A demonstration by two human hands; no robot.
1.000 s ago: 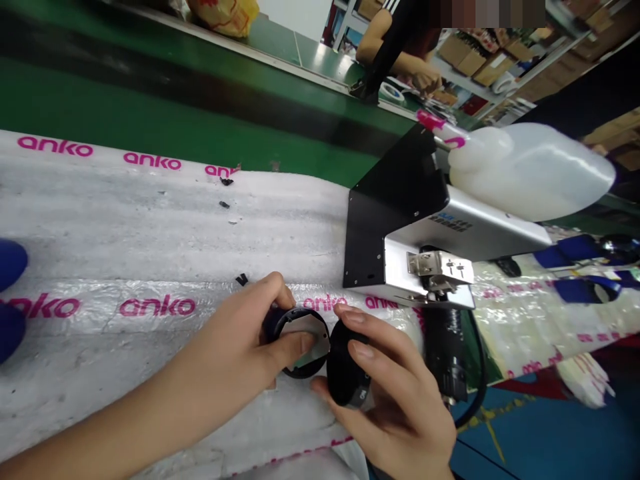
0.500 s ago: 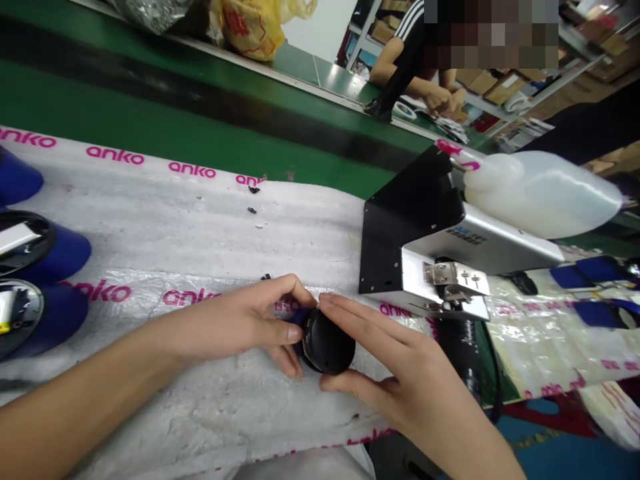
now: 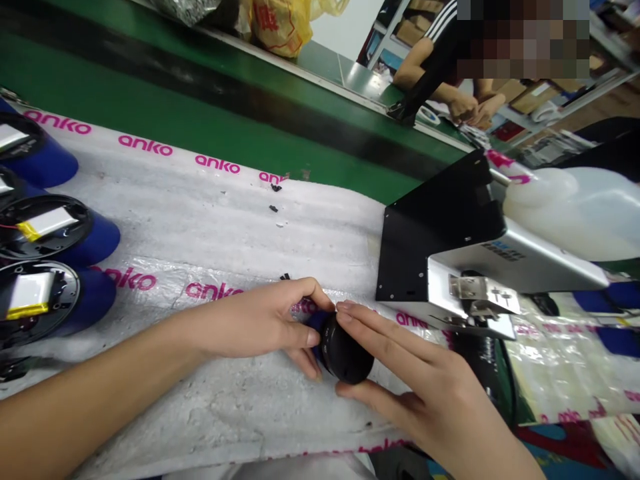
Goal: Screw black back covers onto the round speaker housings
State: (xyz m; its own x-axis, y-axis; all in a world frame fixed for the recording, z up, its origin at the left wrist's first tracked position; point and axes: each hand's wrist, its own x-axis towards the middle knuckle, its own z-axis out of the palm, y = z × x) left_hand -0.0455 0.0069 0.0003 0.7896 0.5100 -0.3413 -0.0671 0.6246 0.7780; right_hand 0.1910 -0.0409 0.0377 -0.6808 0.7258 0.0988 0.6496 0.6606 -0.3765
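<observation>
Between my two hands is a blue cylindrical housing with a black round cap [image 3: 353, 353], lying with the cap toward my right side. My left hand [image 3: 280, 327] wraps the blue body, thumb on the near side of the rim. On the cap's edge, my right hand [image 3: 420, 367] has its fingers at the top and its thumb below. My fingers hide most of the blue body. At the far left stand several blue housings [image 3: 97, 300] with open black tops. White flat batteries with yellow tape, such as this battery [image 3: 30, 293], lie on them.
White foam sheeting [image 3: 200, 227] printed in pink covers the bench. Right of my hands stands a black and silver machine [image 3: 445, 220] with a metal clamp; a translucent bottle [image 3: 575, 207] lies behind it. Across the green belt [image 3: 175, 100] are a yellow bag [image 3: 280, 27] and another person's hands [image 3: 473, 110].
The view has swung left, so the scene sits farther right and more of the blue housings show. Both hands keep their hold on the capped housing, with little change in finger position.
</observation>
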